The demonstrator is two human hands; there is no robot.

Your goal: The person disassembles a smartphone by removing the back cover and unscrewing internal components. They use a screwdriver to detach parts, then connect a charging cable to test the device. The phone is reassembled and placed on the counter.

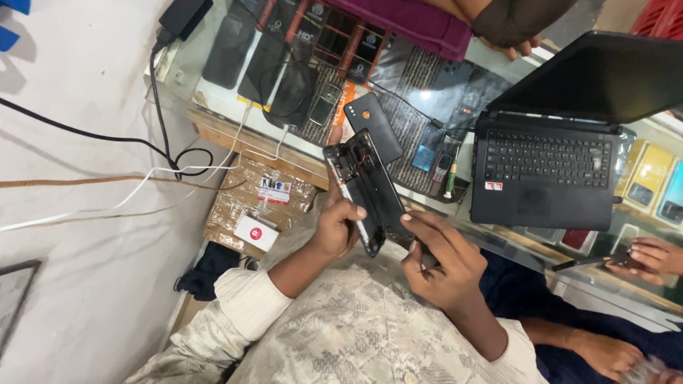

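Observation:
I hold an opened black phone with its back off and its inner parts showing, over my lap. My left hand grips its left edge, thumb on the frame. The fingers of my right hand close around the phone's lower end; whether a tool is in that hand is hidden. Just beyond the phone's top end, a black back cover lies on the glass counter.
An open black laptop sits on the counter at right. Phones and accessories show under the glass. A taped cardboard parcel lies below the counter. Cables trail left. Another person's hand holds a thin dark object at right; a further person's arm rests at the top.

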